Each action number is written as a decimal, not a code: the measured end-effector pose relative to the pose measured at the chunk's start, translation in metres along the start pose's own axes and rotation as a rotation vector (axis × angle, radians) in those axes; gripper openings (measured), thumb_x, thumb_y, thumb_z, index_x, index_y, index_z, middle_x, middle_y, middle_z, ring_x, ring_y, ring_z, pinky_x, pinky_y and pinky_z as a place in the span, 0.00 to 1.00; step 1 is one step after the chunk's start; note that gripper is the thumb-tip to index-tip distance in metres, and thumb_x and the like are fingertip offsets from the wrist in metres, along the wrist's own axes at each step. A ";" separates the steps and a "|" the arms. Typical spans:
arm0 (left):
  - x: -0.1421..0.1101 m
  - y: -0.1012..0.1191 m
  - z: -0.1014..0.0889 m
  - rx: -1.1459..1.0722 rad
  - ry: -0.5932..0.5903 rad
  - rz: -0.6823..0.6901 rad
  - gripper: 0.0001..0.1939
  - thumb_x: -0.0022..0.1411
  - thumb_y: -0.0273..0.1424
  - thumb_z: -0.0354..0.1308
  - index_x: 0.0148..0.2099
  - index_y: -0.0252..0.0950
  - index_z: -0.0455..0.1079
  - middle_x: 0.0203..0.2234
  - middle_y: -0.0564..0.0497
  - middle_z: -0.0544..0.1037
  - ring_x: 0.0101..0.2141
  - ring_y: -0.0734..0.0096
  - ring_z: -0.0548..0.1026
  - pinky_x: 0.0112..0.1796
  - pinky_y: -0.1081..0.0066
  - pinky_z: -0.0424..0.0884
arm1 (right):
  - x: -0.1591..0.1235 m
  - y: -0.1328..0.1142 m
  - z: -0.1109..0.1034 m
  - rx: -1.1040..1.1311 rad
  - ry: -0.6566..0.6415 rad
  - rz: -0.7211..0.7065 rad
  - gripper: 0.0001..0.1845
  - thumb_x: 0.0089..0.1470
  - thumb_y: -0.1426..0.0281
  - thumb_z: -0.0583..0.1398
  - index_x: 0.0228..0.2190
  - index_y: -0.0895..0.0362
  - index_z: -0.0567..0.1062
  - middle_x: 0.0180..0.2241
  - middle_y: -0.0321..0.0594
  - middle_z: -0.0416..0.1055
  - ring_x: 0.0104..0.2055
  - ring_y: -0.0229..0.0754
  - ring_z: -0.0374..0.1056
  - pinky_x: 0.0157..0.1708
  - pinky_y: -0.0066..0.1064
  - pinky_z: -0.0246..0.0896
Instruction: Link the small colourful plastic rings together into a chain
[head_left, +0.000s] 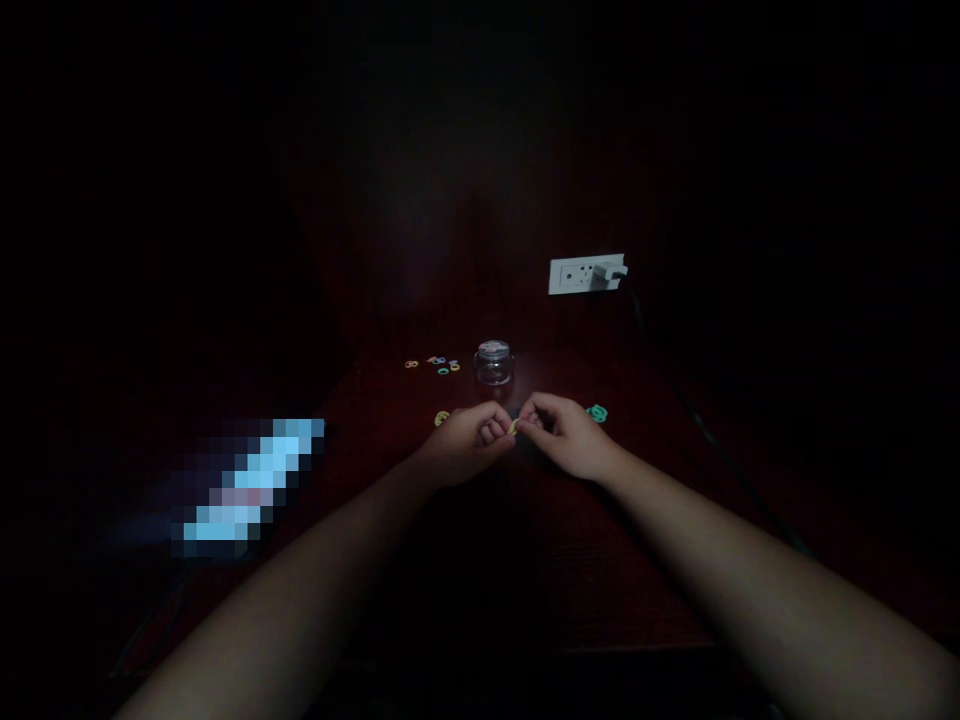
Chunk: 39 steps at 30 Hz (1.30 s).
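The room is very dark. My left hand (469, 438) and my right hand (562, 432) meet over a dark red table (570, 540), fingers curled in a pinch. Between their fingertips is a small yellowish band (513, 427), held by both. Behind the hands stands a small clear jar (493, 363) with a lid. Several small coloured rubber bands (442, 364) lie scattered left of the jar. A yellow band (442, 418) lies by my left hand and a green band (598, 413) by my right hand.
A white wall socket (576, 275) with a white plug (609, 271) is behind the table, its dark cable running down the right side. A glowing blue blurred patch (251, 487), perhaps a screen, lies at the left. Everything else is in darkness.
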<state>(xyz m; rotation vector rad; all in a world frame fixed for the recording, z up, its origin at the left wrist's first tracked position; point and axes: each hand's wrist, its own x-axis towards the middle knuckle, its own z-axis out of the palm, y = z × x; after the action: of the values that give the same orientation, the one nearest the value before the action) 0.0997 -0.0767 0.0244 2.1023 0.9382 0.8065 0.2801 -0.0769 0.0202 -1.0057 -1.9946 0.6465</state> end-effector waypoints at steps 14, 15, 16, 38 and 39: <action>0.003 -0.009 -0.001 0.106 0.150 -0.007 0.10 0.55 0.36 0.53 0.33 0.33 0.66 0.22 0.54 0.69 0.22 0.80 0.64 0.23 0.79 0.60 | -0.003 0.000 0.003 0.083 -0.102 0.012 0.09 0.48 0.66 0.56 0.24 0.59 0.66 0.19 0.32 0.59 0.22 0.33 0.54 0.22 0.25 0.51; 0.003 -0.009 -0.001 0.107 0.146 -0.004 0.10 0.55 0.36 0.53 0.34 0.33 0.66 0.21 0.54 0.69 0.22 0.80 0.64 0.23 0.79 0.60 | -0.003 0.000 0.003 0.089 -0.101 0.011 0.08 0.48 0.66 0.57 0.25 0.59 0.66 0.19 0.32 0.59 0.22 0.33 0.54 0.22 0.25 0.51; 0.003 -0.008 -0.001 0.109 0.142 -0.001 0.10 0.55 0.36 0.53 0.34 0.33 0.66 0.22 0.54 0.69 0.22 0.80 0.63 0.23 0.79 0.60 | -0.002 0.001 0.003 0.095 -0.099 0.006 0.08 0.48 0.66 0.57 0.25 0.59 0.66 0.19 0.32 0.59 0.22 0.33 0.54 0.22 0.25 0.51; 0.003 -0.006 0.000 0.145 0.127 0.022 0.08 0.56 0.33 0.52 0.34 0.33 0.66 0.24 0.53 0.71 0.24 0.79 0.66 0.26 0.79 0.62 | -0.003 0.002 0.002 0.055 -0.090 -0.004 0.09 0.49 0.66 0.56 0.24 0.59 0.66 0.20 0.32 0.59 0.22 0.32 0.54 0.23 0.25 0.50; 0.003 -0.006 0.000 0.127 0.111 0.027 0.08 0.56 0.33 0.52 0.33 0.33 0.66 0.24 0.54 0.70 0.24 0.80 0.65 0.26 0.79 0.62 | -0.002 0.002 0.001 0.039 -0.069 -0.002 0.09 0.49 0.66 0.56 0.24 0.59 0.67 0.20 0.33 0.60 0.23 0.32 0.54 0.23 0.25 0.50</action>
<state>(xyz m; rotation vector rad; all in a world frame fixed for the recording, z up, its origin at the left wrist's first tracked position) 0.0989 -0.0717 0.0206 2.2020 1.0460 0.9060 0.2808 -0.0776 0.0166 -0.9705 -2.0350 0.7253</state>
